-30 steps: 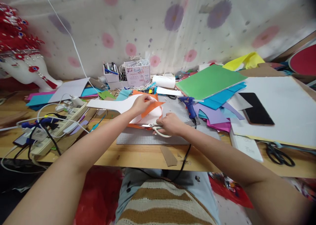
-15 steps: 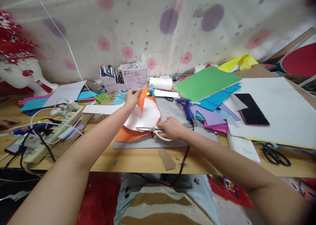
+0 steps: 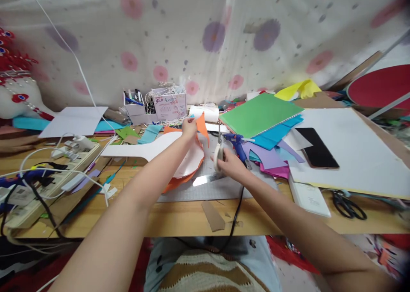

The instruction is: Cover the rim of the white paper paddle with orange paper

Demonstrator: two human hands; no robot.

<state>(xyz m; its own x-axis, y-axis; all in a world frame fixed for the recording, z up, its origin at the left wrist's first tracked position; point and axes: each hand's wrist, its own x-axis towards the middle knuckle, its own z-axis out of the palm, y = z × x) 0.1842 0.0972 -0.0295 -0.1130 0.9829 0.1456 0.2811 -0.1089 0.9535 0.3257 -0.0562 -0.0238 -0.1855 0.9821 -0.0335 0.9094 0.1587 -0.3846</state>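
My left hand (image 3: 190, 128) is closed in a pinch on a loose piece of orange sheet (image 3: 202, 126) at the far edge of a white paddle-shaped board (image 3: 166, 144). More orange sheet (image 3: 174, 184) shows under the board's near side. The board's long handle stretches to the left, and my left forearm hides part of its round end. To the right of the board, my right hand (image 3: 233, 166) grips white-handled scissors (image 3: 219, 148), blades pointing away from me. A shiny metal strip (image 3: 208, 179) lies on the grey cutting mat (image 3: 182, 195) below them.
A blue glue gun (image 3: 237, 144) rests just right of the scissors. Coloured sheets, a green board (image 3: 262, 114) and a phone (image 3: 317, 148) cover the right side. Corded power strips (image 3: 54, 183) stand left, near another person's hand (image 3: 19, 142). Black scissors (image 3: 348, 204) lie at front right.
The scissors have come away from the board's near edge and swung to point away from me. My left hand has moved right with the orange piece. The view has shifted slightly.
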